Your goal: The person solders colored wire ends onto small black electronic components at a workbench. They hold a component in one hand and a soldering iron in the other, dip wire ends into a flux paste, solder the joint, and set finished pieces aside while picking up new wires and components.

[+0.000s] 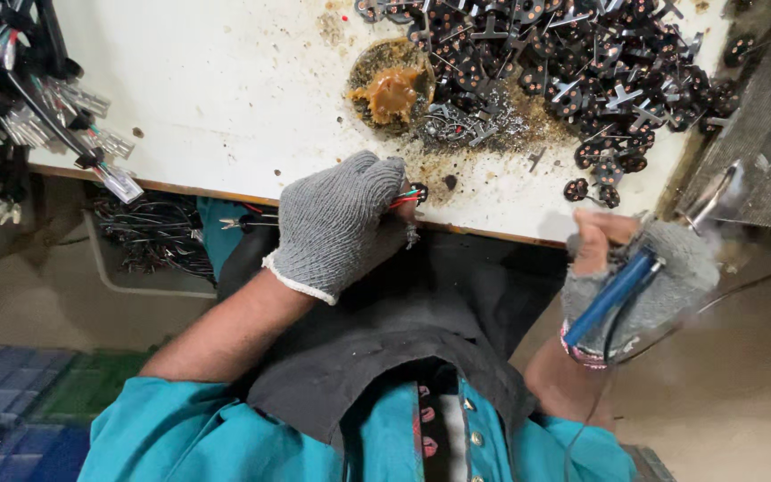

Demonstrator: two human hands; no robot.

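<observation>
Hiding its fingertips, the gloved left hand (pixel 336 223) pinches coloured wires (pixel 410 195); right hand (pixel 635 277) grips a blue-handled tool (pixel 613 296).

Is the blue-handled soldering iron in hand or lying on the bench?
In hand: the right hand grips the soldering iron, clear of the bench.

A white bench (pixel 225 98) is lying across the upper view, its surface showing brown stains and specks. A heap of small black parts (pixel 573 62) with copper dots is covering its far right corner. An amber lump (pixel 392 92) is sitting in a dark ring just left of that heap. Bundles of black cables with clear-wrapped ends (pixel 29 107) are hanging over the left edge. A grey tray of dark wires (pixel 149 236) is resting below the bench.
</observation>
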